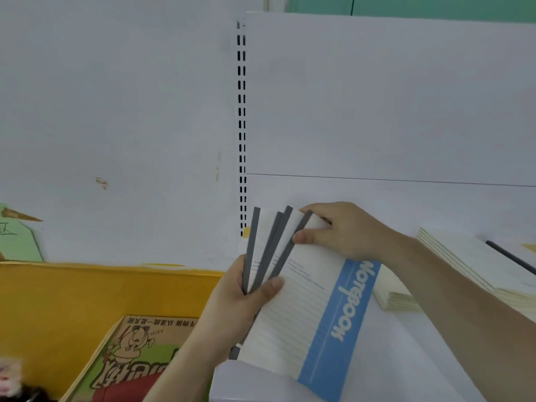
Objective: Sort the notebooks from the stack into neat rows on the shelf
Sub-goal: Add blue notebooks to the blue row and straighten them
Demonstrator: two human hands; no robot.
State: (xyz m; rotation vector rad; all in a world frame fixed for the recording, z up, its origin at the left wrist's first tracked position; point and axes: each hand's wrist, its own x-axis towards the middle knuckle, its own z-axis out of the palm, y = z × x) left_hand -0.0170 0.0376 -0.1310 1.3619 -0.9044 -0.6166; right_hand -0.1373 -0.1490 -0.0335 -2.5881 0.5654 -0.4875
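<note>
My left hand [232, 297] grips a fanned bunch of notebooks [301, 311] by their lower edge, thumb across the front cover. They have grey spines, and the front one is cream with a blue band reading "Notebook". My right hand [342, 230] pinches the top corner of the front notebook, thumb on its grey spine. The bunch is held above the front left corner of the white shelf [406, 343]. Two low stacks of cream notebooks [475, 265] lie flat on the shelf at the right, partly hidden behind my right forearm.
A white back panel [377, 97] with a slotted upright [241, 126] stands behind the shelf. A yellow board [72, 294] and a cardboard box with a cartoon print [130, 352] sit at the lower left. A dark strip [510, 256] lies on the far right stack.
</note>
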